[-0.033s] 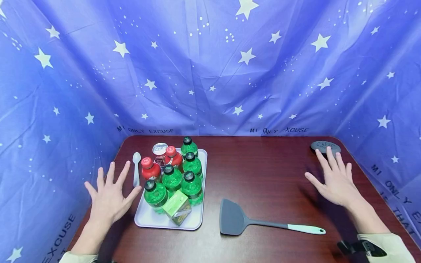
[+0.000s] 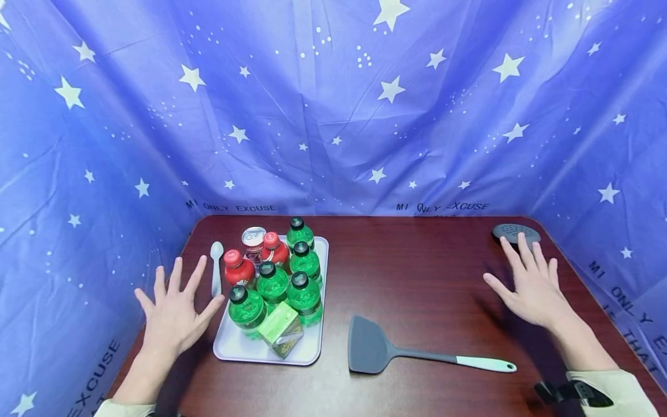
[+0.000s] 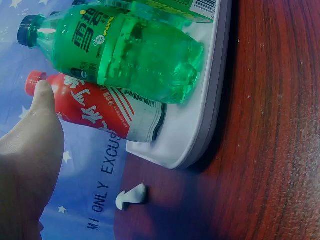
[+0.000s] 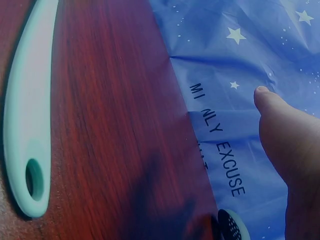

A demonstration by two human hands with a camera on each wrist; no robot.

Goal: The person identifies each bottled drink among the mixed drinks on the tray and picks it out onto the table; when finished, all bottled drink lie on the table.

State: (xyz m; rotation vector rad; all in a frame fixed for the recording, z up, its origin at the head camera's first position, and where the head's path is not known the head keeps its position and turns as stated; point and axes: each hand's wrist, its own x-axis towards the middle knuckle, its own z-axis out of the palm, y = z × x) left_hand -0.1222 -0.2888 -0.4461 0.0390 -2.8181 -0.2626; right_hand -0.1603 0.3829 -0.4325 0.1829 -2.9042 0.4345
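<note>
My left hand (image 2: 172, 318) is held with its fingers spread, just left of a white tray (image 2: 245, 354), and holds nothing. On that tray stand several green soda bottles (image 2: 304, 301), two red bottles (image 2: 239, 272) and a drink can (image 2: 253, 238). A green box (image 2: 281, 330) leans at the tray's front. A white spoon (image 2: 216, 269) lies between my left fingers and the tray. Over the table's right side, my right hand (image 2: 537, 292) is spread and holds nothing. Beyond its fingertips is a grey oval thing with holes (image 2: 513, 231), its kind unclear and its near edge partly covered.
A grey spatula (image 2: 370, 347) with a pale green handle (image 2: 484, 364) lies on the front middle of the dark red wooden table (image 2: 411, 278). Blue star-printed cloth (image 2: 333, 116) hangs behind the table and along both sides.
</note>
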